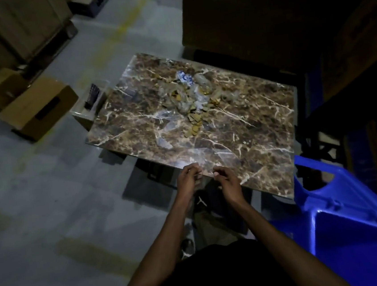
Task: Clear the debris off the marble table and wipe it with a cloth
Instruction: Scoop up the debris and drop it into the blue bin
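Head view: a rectangular brown marble table (149, 133) with white veins fills the middle of the dim frame. A heap of debris (192, 96), made of crumpled clear plastic wrappers, a blue-and-white scrap and small tan flat pieces, lies on the slab toward twelve o'clock, with the tan pieces trailing down toward its centre. At six o'clock, over the near edge, the left hand (188, 180) and right hand (227, 181) hover just beside each other, fingers loosely curled and holding nothing. A blue plastic crate (354, 225) sits at four o'clock beside the table corner. A brown cardboard box (37, 107) stands on the grey floor at nine o'clock.
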Demonstrator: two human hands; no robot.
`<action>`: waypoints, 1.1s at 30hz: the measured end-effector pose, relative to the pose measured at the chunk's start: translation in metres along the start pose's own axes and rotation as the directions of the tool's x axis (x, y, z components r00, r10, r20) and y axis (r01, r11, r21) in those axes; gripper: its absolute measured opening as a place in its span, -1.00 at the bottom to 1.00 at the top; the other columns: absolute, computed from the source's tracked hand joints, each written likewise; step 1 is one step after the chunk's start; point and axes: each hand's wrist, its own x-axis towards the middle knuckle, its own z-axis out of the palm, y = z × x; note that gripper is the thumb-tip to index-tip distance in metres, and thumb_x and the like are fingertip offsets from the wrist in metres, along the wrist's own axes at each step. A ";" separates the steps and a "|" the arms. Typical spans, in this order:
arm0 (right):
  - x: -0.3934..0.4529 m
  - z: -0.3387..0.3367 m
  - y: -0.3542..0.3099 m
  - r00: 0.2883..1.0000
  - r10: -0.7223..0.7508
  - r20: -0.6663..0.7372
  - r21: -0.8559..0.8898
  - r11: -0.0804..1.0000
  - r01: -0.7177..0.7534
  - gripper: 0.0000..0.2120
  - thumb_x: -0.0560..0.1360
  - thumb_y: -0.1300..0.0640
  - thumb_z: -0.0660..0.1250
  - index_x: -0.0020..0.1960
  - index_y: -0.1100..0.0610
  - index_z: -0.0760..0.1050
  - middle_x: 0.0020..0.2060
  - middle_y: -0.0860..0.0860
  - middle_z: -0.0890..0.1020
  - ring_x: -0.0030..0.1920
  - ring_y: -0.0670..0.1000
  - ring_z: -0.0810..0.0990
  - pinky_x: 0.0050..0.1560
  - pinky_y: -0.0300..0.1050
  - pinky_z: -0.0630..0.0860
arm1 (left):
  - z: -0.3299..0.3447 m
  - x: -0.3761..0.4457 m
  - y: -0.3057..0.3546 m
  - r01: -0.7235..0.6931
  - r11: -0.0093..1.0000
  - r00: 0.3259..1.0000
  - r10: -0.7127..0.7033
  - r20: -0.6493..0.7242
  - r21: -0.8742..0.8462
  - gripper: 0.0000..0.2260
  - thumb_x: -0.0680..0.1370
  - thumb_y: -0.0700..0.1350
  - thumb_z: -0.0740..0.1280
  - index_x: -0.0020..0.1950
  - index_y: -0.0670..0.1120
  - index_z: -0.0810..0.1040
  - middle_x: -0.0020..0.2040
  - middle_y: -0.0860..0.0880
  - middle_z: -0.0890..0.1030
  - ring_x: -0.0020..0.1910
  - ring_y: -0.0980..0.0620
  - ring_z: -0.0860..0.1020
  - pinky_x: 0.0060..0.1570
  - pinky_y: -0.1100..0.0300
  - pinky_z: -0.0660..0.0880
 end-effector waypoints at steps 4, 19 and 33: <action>0.053 0.022 -0.006 0.998 0.004 0.055 0.040 0.999 -0.007 -0.84 0.65 0.20 0.32 0.13 -0.01 0.61 0.11 0.10 0.67 0.04 0.09 0.68 0.06 0.03 0.60 | -0.002 0.041 0.025 -0.021 0.999 0.999 0.023 -0.033 0.037 -0.83 0.61 -0.22 0.34 0.17 -0.18 0.64 -0.04 -0.11 0.69 -0.10 -0.08 0.65 -0.13 0.13 0.55; 0.219 0.047 -0.025 0.972 0.152 0.179 -0.098 0.986 -0.136 -0.88 0.58 0.18 0.32 0.05 0.07 0.62 -0.14 0.10 0.66 -0.22 0.06 0.55 -0.22 -0.11 0.47 | 0.038 0.182 0.078 0.197 0.938 0.972 -0.149 -0.180 0.287 -0.87 0.35 -0.17 0.39 -0.15 -0.18 0.53 -0.29 -0.19 0.48 -0.27 -0.09 0.47 -0.35 0.15 0.37; 0.323 0.032 -0.062 0.977 -0.215 -0.009 -0.393 0.899 0.194 -0.56 0.51 0.12 0.32 0.38 -0.02 0.42 0.29 0.02 0.44 0.25 0.12 0.49 0.18 0.01 0.48 | 0.054 0.259 0.121 -0.079 0.889 0.945 0.210 -0.250 0.450 -0.86 0.59 -0.34 0.33 0.12 -0.19 0.54 -0.07 -0.05 0.60 -0.15 0.16 0.61 -0.04 0.15 0.60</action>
